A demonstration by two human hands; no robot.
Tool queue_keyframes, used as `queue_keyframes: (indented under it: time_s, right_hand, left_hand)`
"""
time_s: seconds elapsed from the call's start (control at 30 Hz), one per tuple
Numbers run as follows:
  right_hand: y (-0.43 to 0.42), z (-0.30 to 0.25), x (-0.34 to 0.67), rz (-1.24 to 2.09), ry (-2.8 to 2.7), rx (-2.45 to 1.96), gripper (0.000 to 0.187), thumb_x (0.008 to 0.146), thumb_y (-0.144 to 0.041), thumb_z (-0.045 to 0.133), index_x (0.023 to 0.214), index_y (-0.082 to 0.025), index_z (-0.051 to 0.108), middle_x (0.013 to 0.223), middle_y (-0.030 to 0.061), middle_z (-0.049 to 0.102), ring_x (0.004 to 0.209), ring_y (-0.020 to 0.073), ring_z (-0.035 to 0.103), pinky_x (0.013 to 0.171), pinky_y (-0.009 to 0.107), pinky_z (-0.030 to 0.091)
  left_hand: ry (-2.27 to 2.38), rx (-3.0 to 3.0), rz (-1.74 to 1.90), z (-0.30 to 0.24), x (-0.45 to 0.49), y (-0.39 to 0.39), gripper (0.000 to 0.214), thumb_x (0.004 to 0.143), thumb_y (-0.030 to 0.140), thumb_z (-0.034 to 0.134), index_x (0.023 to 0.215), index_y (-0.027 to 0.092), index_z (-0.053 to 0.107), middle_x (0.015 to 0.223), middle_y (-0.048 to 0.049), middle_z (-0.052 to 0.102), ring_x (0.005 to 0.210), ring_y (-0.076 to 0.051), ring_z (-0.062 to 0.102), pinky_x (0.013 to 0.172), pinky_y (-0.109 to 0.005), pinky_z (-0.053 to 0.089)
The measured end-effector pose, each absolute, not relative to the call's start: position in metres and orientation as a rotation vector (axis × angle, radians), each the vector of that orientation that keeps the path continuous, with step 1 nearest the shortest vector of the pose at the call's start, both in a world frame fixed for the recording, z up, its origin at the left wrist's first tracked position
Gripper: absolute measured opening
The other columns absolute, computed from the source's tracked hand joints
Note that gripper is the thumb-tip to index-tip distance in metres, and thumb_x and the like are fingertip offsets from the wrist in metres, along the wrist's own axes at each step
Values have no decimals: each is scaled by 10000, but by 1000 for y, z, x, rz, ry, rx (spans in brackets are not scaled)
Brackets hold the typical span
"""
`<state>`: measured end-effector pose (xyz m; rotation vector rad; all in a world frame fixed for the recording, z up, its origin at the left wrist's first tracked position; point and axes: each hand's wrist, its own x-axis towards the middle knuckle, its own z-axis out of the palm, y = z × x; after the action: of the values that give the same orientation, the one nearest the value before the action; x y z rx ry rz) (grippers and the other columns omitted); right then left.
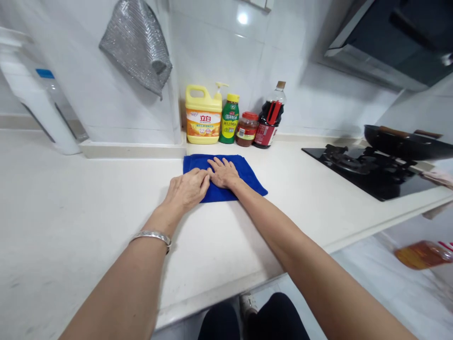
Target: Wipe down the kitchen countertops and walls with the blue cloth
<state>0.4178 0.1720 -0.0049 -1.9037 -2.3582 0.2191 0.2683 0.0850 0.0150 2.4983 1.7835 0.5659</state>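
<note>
A blue cloth (247,177) lies spread on the white countertop (219,245). My right hand (222,174) rests flat on its middle, fingers stretched apart and pointing to the wall. At the cloth's near left part, my left hand (187,189) is closed, its fingers curled over the fabric. The tips of the left fingers meet the right hand's thumb side. Beneath the left hand, the near left corner of the cloth is hidden. A silvery bangle (152,236) circles the left wrist.
Along the wall stand a yellow detergent jug (203,118), a green bottle (230,118), a red-lidded jar (247,128) and a dark sauce bottle (271,118). A grey cloth (138,45) hangs above. Right are a gas hob (375,182) and a wok (406,144).
</note>
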Motion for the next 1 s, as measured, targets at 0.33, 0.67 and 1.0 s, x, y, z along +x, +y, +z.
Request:
queue_keyframes:
  time_s: [0.33, 0.67, 1.0]
  right_hand:
    - [123, -4, 476, 206, -2191, -2036, 673, 1056, -525, 212, 1657, -226, 251, 1739, 46, 175, 1599, 343, 113, 1291, 545, 108]
    - [-25, -3, 536, 78, -2183, -1894, 603, 1062, -465, 310, 1580, -185, 436, 1661, 103, 369, 1570, 306, 262, 1299, 590, 61]
    - [-240, -146, 585, 435, -1182, -1573, 432, 1051, -489, 423, 1138, -250, 772, 988, 84, 792, 946, 235, 757, 915, 366, 610]
  left_hand:
    - [1561, 2510, 472, 17, 285, 69, 453, 990, 316, 315, 1299, 222, 633, 1410, -77, 615, 1260, -292, 606, 1117, -462, 476]
    - [1433, 2639, 249, 30, 318, 18, 391, 1012, 309, 267, 1059, 217, 645, 1154, -107, 706, 1096, -283, 684, 947, -432, 521]
    - [1552, 2848, 29, 41, 332, -10, 511, 1039, 323, 155, 1087, 204, 650, 1047, -87, 719, 994, -339, 725, 799, -488, 554]
